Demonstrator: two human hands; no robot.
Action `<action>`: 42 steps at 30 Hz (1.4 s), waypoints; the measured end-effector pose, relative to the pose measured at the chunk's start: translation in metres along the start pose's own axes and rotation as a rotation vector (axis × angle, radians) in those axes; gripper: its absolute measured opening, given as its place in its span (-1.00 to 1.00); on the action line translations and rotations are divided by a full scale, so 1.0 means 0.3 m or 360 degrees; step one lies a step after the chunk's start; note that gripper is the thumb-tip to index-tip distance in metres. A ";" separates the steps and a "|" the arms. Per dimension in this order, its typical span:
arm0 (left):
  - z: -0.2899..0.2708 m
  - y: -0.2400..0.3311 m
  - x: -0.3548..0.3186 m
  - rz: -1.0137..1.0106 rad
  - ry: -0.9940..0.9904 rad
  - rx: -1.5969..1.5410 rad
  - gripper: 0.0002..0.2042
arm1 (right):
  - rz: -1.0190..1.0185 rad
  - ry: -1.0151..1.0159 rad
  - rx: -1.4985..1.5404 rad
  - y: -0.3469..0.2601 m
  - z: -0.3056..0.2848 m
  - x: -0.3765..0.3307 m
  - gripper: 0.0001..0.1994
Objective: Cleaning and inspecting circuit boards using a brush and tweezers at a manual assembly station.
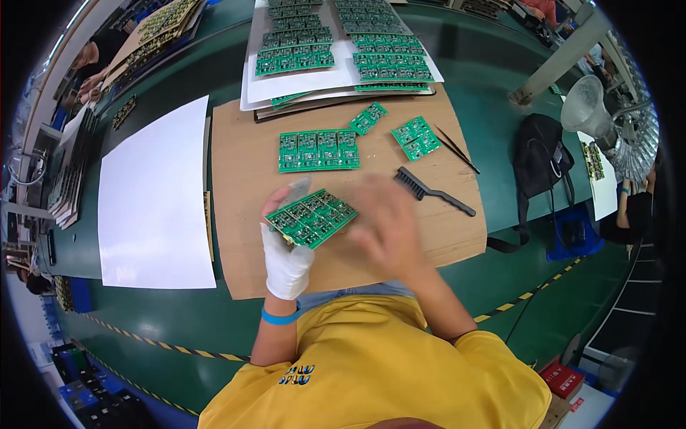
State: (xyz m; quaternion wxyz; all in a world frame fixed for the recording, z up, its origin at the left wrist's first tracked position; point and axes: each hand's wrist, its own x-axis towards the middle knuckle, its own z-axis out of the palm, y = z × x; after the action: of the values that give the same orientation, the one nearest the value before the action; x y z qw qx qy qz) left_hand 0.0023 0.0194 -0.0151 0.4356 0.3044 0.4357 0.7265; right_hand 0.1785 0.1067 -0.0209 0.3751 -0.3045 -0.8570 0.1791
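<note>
A green circuit board panel (pixel 314 217) sits tilted in my left hand (pixel 286 261), which wears a white glove and a blue wristband. The fingers are wrapped round its left and lower edges. Just right of that panel is my bare right hand (pixel 389 225), smeared by motion; its fingers cannot be made out. Beyond the hands, another circuit board panel (pixel 319 151) lies flat on the cardboard sheet (pixel 243 186). Two smaller board pieces, one (pixel 369 119) touching or close to that panel and one (pixel 416 139) farther right, lie near it. A black brush (pixel 436 193) and dark tweezers (pixel 457 148) rest at the right.
A stacked tray with white sheet (pixel 343 57) carries rows of green boards at the back. A white sheet (pixel 158 207) lies at the left. Right of the cardboard are a black bag (pixel 544 154) and a fume duct (pixel 597 114). Other people work at both sides.
</note>
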 end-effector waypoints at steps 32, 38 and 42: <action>-0.041 -0.072 -0.016 0.0052 -0.0264 0.0519 -0.15 | 0.0403 -0.0156 0.0080 -0.052 -0.086 0.070 -0.76; -0.023 -0.069 -0.016 0.0000 -0.0227 0.0353 -0.13 | 0.0249 -0.0217 0.0581 -0.180 -0.064 0.075 -0.78; -0.025 -0.060 -0.003 0.0012 -0.0277 0.0402 -0.09 | 0.0610 -0.0264 -0.0218 -0.014 -0.066 0.061 -0.73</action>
State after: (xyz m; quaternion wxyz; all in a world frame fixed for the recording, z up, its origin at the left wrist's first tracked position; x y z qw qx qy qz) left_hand 0.0030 0.0201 -0.0345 0.4272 0.4201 0.4832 0.6383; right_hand 0.1821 0.1171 0.0040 0.2407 -0.4709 -0.8216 0.2129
